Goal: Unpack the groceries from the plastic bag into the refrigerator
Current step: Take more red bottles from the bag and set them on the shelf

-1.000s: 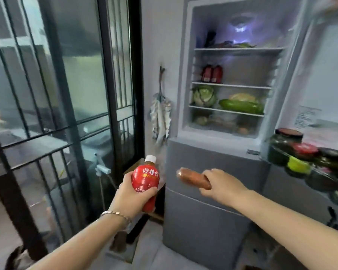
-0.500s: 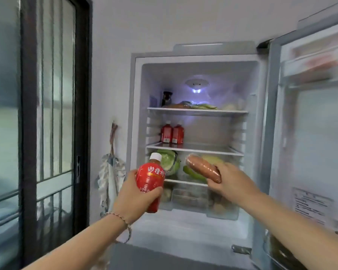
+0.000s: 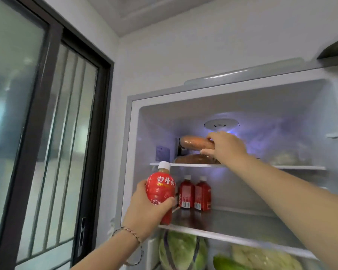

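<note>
The refrigerator (image 3: 134,133) stands open in front of me. My right hand (image 3: 225,148) reaches into the top compartment and grips an orange-brown sausage (image 3: 195,142), held just above another sausage (image 3: 195,159) lying on the top shelf (image 3: 300,167). My left hand (image 3: 144,213) holds a red drink bottle (image 3: 160,190) with a white cap upright at the front left of the middle shelf (image 3: 232,221). Two matching red bottles (image 3: 194,193) stand at the back of that shelf. The plastic bag is out of view.
A green cabbage (image 3: 181,250), a pale cabbage (image 3: 261,258) and a green vegetable (image 3: 226,263) lie below the middle shelf. Wrapped food (image 3: 287,157) sits at the right of the top shelf. A dark-framed glass door (image 3: 47,133) fills the left.
My view tilted up and closer to the refrigerator. My right hand lifted the sausage from mid height into the top compartment. My left hand brought the bottle up to the middle shelf.
</note>
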Motion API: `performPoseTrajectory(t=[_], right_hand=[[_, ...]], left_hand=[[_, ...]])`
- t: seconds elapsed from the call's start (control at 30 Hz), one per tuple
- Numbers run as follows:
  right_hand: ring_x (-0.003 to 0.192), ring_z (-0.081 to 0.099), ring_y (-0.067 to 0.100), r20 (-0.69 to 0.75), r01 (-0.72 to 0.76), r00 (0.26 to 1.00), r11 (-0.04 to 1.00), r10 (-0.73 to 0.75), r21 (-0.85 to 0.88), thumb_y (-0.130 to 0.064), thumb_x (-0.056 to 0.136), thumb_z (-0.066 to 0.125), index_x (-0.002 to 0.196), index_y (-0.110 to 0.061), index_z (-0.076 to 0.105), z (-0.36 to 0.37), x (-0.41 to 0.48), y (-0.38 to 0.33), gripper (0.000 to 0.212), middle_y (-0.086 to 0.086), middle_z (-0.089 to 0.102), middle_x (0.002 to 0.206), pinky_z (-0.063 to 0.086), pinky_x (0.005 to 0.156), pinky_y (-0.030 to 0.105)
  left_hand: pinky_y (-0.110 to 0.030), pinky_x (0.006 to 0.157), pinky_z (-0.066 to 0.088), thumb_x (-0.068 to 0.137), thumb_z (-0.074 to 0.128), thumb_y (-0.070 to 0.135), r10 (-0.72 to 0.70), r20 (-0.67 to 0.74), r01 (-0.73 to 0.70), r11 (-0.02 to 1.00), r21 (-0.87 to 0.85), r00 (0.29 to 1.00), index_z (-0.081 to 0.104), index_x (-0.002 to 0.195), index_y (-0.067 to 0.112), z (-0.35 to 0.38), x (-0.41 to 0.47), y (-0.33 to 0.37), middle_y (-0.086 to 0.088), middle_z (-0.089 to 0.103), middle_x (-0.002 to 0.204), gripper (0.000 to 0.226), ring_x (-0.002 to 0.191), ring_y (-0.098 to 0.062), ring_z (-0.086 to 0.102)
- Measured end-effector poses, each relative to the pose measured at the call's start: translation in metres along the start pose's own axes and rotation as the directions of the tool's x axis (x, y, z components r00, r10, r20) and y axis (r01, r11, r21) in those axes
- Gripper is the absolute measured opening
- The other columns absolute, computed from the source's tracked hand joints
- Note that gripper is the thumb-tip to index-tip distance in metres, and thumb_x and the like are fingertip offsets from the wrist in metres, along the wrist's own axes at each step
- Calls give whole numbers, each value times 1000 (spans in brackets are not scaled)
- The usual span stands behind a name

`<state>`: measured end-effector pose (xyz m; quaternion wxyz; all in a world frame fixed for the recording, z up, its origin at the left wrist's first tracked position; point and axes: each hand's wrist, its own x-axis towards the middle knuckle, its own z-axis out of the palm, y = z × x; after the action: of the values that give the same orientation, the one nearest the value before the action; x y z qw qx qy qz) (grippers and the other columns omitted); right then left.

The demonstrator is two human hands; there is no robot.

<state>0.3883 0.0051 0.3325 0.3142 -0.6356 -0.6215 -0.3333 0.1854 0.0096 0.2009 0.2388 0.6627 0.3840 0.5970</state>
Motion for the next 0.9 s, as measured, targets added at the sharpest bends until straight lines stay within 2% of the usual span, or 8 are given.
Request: performPoseTrajectory(t=[0.17, 0.3, 0.43, 0.7, 0.77, 0.8, 0.87, 0.9], right_hand=[[116, 42, 30, 173, 45, 983, 998, -53, 49, -13, 87, 55, 126, -16, 52, 44, 34, -15, 39, 12, 50, 126, 41, 87, 33], [92, 55, 23, 306, -45, 950, 941, -64, 336, -42, 86, 61, 110, -6, 66, 52, 39, -17, 44, 17, 63, 114, 43, 79, 27], [107, 57, 17, 298, -60, 954, 958, -28, 282, -34, 84, 62, 112, -23, 64, 58, 40, -1, 30, 0, 62, 122, 45, 86, 25], [107, 59, 25, 226, -90, 972, 991, 66, 97, -30, 79, 72, 108, -19, 65, 71, 54, -18, 32, 4, 63, 114, 45, 80, 29], [110, 53, 28, 73, -49, 996, 998, 46, 40, -32, 84, 67, 107, -16, 67, 70, 49, -24, 28, 6, 61, 111, 43, 80, 30], [107, 51, 29, -110, 23, 994, 997, -14, 78, -33, 86, 63, 103, -14, 68, 70, 40, -27, 26, 7, 60, 105, 43, 81, 32], [84, 51, 23, -449, 209, 888, 956, -98, 205, -39, 87, 55, 85, -14, 67, 70, 8, -39, 28, 0, 54, 81, 44, 68, 32], [74, 49, 18, -446, 229, 890, 939, -96, 256, -45, 87, 51, 79, -16, 63, 70, -12, -46, 32, -7, 48, 72, 40, 60, 28]], left_hand=[[-11, 57, 43, 69, 78, 29, -22, -6, 22, 1000, -16, 1000, 32, 116, 31, 14, 25, -22, 12, 52, 97, 66, 81, -6, 57], [-8, 52, 38, 71, 77, 29, -29, -22, 28, 999, -20, 999, 30, 111, 31, 18, 35, -36, 16, 49, 91, 62, 76, -2, 54], [-13, 57, 44, 70, 78, 26, -43, -15, 42, 997, -62, 999, 33, 119, 28, 19, 50, -44, 16, 49, 91, 66, 78, -4, 54], [0, 42, 39, 71, 78, 25, 14, 32, -12, 998, -65, 999, 31, 113, 35, 29, 61, -53, 18, 50, 93, 63, 77, -1, 56], [-2, 44, 41, 70, 78, 25, 25, 28, -23, 997, -71, 999, 35, 117, 33, 29, 60, -55, 16, 53, 95, 65, 78, -2, 58], [-4, 45, 42, 69, 79, 25, 35, 24, -33, 997, -69, 999, 36, 120, 32, 28, 60, -57, 15, 54, 96, 66, 79, -3, 58], [-7, 50, 43, 69, 79, 26, 50, 23, -48, 996, -81, 998, 35, 121, 32, 27, 58, -62, 14, 54, 99, 69, 81, -3, 58], [-8, 53, 42, 69, 79, 26, 62, 30, -59, 994, -89, 998, 34, 121, 33, 28, 57, -64, 15, 54, 100, 69, 82, -2, 58]])
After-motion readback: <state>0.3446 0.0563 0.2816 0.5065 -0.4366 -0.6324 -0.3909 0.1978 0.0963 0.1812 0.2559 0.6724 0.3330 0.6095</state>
